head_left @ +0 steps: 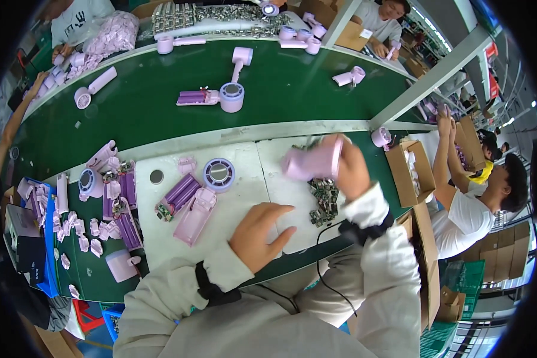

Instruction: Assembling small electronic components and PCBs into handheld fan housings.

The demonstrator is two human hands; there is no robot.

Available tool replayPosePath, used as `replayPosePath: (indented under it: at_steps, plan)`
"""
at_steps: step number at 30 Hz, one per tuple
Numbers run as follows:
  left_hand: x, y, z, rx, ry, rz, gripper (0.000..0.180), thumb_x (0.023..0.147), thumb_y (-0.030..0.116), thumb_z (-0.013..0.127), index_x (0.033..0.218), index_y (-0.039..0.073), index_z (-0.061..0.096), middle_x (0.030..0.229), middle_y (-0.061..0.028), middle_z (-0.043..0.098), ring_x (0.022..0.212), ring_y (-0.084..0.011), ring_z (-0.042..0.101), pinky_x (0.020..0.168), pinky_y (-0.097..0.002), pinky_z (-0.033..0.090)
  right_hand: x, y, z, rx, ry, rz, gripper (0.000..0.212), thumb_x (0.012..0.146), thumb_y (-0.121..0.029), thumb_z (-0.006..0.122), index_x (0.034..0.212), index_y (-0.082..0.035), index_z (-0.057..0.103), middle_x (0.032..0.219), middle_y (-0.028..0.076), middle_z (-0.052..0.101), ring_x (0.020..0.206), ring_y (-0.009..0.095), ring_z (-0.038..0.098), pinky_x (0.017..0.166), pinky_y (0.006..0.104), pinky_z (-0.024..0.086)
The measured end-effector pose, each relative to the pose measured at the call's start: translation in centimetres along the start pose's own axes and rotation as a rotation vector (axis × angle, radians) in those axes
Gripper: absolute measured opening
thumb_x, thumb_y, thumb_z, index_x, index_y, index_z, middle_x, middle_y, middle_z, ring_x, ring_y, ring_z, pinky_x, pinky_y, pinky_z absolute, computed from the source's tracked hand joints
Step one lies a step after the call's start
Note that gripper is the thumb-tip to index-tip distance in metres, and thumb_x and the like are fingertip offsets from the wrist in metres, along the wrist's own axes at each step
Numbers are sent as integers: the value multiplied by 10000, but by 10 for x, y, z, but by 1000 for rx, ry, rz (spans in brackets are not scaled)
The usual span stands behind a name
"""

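Pink casing: being gripped, lifted by right hand.
Left hand: lying open, empty, on white mat.
Risk: casing possibly slipping onto small parts pile.

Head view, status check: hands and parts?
Right hand grips pink housing, raised. Left hand flat on white mat, empty. Small metal parts piled under right hand.
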State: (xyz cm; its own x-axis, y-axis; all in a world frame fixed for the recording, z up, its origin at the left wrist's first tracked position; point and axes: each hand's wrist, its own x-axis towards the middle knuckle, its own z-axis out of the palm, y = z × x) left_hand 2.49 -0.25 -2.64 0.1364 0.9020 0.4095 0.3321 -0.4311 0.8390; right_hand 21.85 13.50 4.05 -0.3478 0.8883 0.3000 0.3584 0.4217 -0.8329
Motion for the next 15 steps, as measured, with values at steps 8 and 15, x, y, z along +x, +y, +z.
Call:
replayPosePath:
  at_steps: [8,15]
  plan:
    - [29,-26,35,222,-157,199,298,875,169,678,1158,85,639,1149,-91,563,1024,-286,546,928,-409,438,171,62,-36,-74,63,321,262,1020,-215,489,1021,29,585,845,136,728,747,196,725,668,291,570]
    - [28,-32,36,177,-102,136,254,846,145,694,1080,66,635,1047,-84,596,989,-271,557,899,-394,449,271,82,35,-541,-34,62,393,971,-337,579,981,30,719,848,81,758,725,150,723,675,301,576]
